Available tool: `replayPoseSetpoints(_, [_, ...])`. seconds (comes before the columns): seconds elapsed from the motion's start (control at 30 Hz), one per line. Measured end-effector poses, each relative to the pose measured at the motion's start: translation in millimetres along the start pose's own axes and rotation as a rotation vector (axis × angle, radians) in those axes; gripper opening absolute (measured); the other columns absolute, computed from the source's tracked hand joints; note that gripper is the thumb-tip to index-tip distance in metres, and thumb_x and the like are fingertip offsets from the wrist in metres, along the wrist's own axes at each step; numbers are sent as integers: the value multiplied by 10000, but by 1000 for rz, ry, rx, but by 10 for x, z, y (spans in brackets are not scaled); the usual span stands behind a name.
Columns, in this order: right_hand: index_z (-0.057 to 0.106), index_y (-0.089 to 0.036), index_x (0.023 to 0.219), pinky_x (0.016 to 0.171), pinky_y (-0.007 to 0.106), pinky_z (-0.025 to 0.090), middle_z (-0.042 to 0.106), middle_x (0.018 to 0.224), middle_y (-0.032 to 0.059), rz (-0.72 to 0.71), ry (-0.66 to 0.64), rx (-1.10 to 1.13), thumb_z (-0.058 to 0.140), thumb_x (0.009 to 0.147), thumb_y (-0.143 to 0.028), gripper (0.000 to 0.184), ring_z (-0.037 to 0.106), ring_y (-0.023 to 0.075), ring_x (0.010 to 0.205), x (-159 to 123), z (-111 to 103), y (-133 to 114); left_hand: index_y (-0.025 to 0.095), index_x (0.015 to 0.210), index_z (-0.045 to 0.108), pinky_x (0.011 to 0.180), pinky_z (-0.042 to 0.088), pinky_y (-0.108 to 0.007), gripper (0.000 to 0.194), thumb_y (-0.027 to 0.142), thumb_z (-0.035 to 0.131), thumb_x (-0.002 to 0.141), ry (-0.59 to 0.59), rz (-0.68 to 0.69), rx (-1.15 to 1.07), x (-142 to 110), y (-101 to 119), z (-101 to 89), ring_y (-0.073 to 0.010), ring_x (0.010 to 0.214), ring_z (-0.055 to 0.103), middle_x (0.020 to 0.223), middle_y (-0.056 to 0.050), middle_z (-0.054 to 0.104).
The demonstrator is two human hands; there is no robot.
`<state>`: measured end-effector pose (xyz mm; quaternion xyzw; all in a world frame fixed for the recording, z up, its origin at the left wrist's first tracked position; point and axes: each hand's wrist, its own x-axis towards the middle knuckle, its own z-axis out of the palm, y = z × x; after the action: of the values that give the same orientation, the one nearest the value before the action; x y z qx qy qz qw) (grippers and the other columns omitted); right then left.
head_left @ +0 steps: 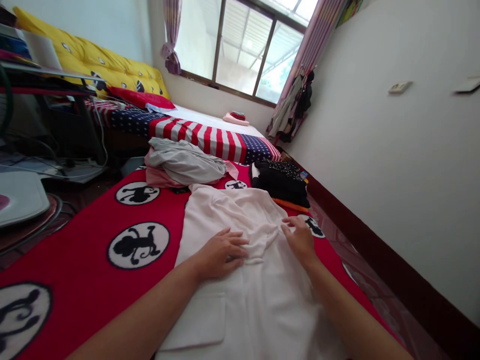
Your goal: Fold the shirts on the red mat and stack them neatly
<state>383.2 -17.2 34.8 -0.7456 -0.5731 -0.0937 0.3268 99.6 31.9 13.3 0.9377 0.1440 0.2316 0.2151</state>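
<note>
A pale pink shirt lies spread on a red blanket, with a square patch pocket near the bottom of the view. My left hand rests flat on the shirt's middle, beside a bunched fold of cloth. My right hand lies on the shirt's far right side, its fingers curved and spread on the fabric. Neither hand clearly grips the cloth.
A grey and pink clothes pile and a black clothes stack lie beyond the shirt. A striped, starred bedspread and yellow cushion lie further back. A wall runs along the right; a desk stands left.
</note>
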Motion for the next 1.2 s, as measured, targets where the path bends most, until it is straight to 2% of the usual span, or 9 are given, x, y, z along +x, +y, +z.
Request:
replayPoseSetpoints(0.13, [675, -220, 987, 936, 372, 439, 595, 1119, 75, -124, -114, 94, 565, 688, -134, 330, 559, 233, 1054, 1, 195, -324, 301, 986, 703, 1098, 277, -424, 193, 253, 604, 828, 9, 48, -52, -1, 12, -32, -221, 1192, 550, 1185, 7, 674])
replayPoseSetpoints(0.2, [699, -217, 911, 964, 381, 422, 591, 1157, 81, -159, -217, 70, 567, 618, -65, 355, 543, 246, 1102, 24, 237, -379, 277, 990, 705, 1071, 323, -387, 193, 249, 604, 828, 45, 65, -80, -6, 19, -40, -208, 1136, 588, 1124, -13, 699])
replayPoseSetpoints(0.27, [689, -207, 741, 932, 371, 438, 631, 1096, 75, -156, -273, 78, 533, 602, -39, 268, 579, 238, 1046, 24, 205, -387, 249, 1054, 689, 1039, 365, -360, 244, 252, 609, 824, 102, 66, -107, -11, 22, -39, -202, 1095, 610, 1118, -40, 701])
replayPoseSetpoints(0.4, [635, -212, 650, 844, 323, 455, 691, 951, 40, -195, -144, 155, 474, 653, -82, 207, 620, 206, 930, -80, -2, -328, 216, 1068, 688, 983, 417, -337, 274, 250, 623, 805, 154, 69, -128, -7, 12, -28, -205, 1047, 630, 1076, -61, 714])
replayPoseSetpoints(0.57, [656, -217, 694, 639, 264, 432, 663, 631, -3, 5, -351, 157, 509, 707, -211, 147, 617, 174, 646, -91, -126, -309, 226, 907, 729, 950, 425, -318, 150, 221, 638, 789, 140, 64, -154, 10, -5, -23, -196, 1017, 642, 967, -21, 743])
replayPoseSetpoints(0.73, [677, -207, 758, 620, 256, 411, 692, 694, 22, 54, -393, 93, 516, 810, -447, 293, 626, 166, 662, 211, 122, -497, 235, 904, 717, 964, 409, -324, 150, 210, 640, 778, 144, 75, -166, -3, -19, -7, -198, 1059, 622, 987, -16, 735])
replayPoseSetpoints(0.9, [699, -197, 713, 557, 244, 365, 685, 706, 28, 18, -497, -112, 669, 675, -316, 128, 602, 166, 660, 484, 437, -728, 243, 876, 719, 974, 409, -349, 165, 173, 646, 746, 136, 56, -105, -7, -41, 19, -209, 1043, 602, 1089, -22, 690])
replayPoseSetpoints(1.0, [677, -195, 640, 552, 242, 357, 674, 677, 20, 8, -469, -123, 640, 675, -239, 67, 594, 157, 648, 608, 494, -785, 244, 831, 727, 974, 418, -346, 162, 146, 615, 768, 144, 64, -99, -4, -52, 21, -206, 1069, 575, 1170, -29, 648])
replayPoseSetpoints(1.2, [680, -200, 785, 643, 268, 405, 681, 894, 54, -38, -276, -130, 564, 747, -242, 129, 602, 176, 761, 564, 422, -708, 242, 806, 716, 1040, 372, -386, 194, 91, 626, 725, 204, 84, -92, -9, -48, -1, -225, 1165, 508, 1245, -34, 581])
